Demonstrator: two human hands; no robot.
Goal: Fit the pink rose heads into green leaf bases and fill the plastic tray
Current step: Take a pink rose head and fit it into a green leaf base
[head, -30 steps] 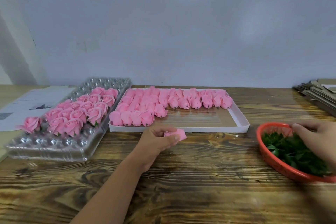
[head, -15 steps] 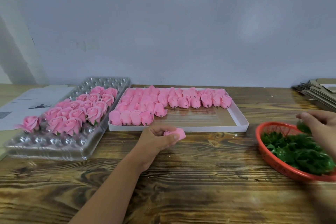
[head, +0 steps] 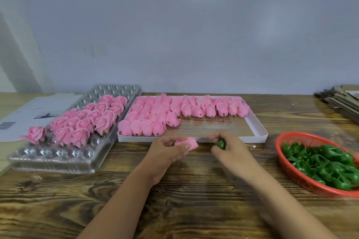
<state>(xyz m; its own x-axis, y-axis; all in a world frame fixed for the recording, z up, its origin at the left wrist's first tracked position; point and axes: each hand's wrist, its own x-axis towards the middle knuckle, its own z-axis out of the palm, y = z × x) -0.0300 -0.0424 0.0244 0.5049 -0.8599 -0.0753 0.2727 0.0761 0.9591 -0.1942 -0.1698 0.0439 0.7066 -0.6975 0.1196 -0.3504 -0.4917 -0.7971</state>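
Both hands are over the wooden table (head: 194,190), just in front of the white box. The left hand (head: 167,151) has its fingers and thumb curled round a pink rose head (head: 189,142), petals poking out to the right past the thumb. The right hand (head: 231,149) pinches a green leaf base (head: 221,144) between thumb and forefinger, the green cup showing at the fingertips. The two pieces are close, facing each other, a small gap between them; they do not touch.

Behind the hands sits the white box (head: 260,132), a shallow tray of loose rose heads (head: 174,112) lying on their sides, packed thick on its left half and strung in one row along the back; the right front of the box floor shows bare under a glossy film.

To the left, the clear plastic tray (head: 58,159) with its rows of round cups. Finished roses (head: 87,122), heads up with a bit of green showing beneath, fill the middle of it; one more stands apart at the left edge (head: 36,134). The cups nearest the front and those at the far end show clear.

Off to the right, a red mesh basket (head: 291,170) heaped with leaf bases (head: 326,163). Paper sheets (head: 29,114) lie beyond the plastic tray, and a stack of flat cardboard (head: 342,101) sits at the far right edge.
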